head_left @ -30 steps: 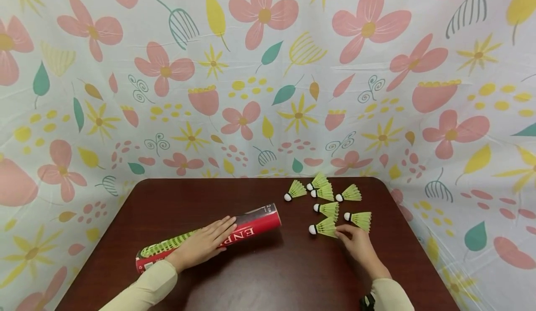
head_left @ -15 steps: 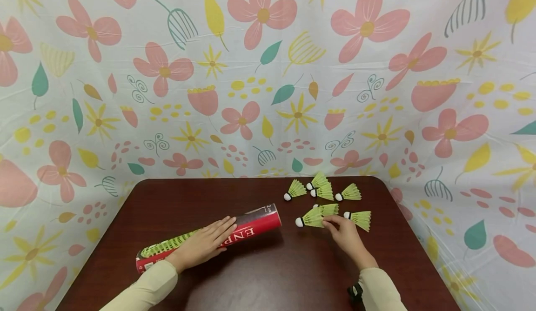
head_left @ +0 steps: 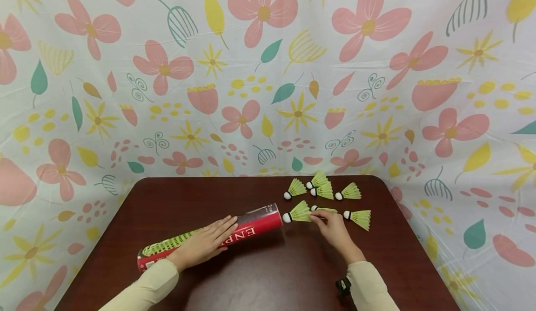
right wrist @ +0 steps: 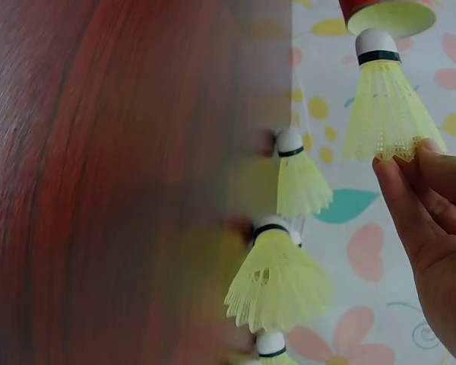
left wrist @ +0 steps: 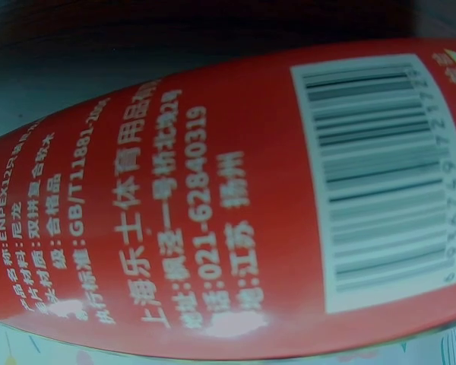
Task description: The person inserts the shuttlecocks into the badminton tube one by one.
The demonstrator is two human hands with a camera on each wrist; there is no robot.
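Observation:
My right hand [head_left: 332, 232] pinches the skirt edge of a yellow-green shuttlecock [head_left: 299, 212] between thumb and fingers. Its white cork end points left, at the right end of a red shuttlecock tube [head_left: 261, 225]. The right wrist view shows the cork of this shuttlecock [right wrist: 384, 106] just before the tube's open mouth [right wrist: 399, 19]; whether they touch I cannot tell. My left hand [head_left: 205, 243] rests across the tube's middle, its fingers lying straight over the top. Red printed tube wall and a barcode [left wrist: 380, 182] fill the left wrist view, where no fingers show.
Several loose shuttlecocks lie at the table's back right, among them one at the left [head_left: 296, 188], one at the back [head_left: 351, 191] and one nearest the right edge [head_left: 361, 219]. A dark brown table [head_left: 268, 274] bears everything; a flowered cloth [head_left: 243, 78] hangs behind.
My right hand has carried the pinched shuttlecock left and slightly back, from among the others to the tube's right end. The left hand and tube have stayed nearly still.

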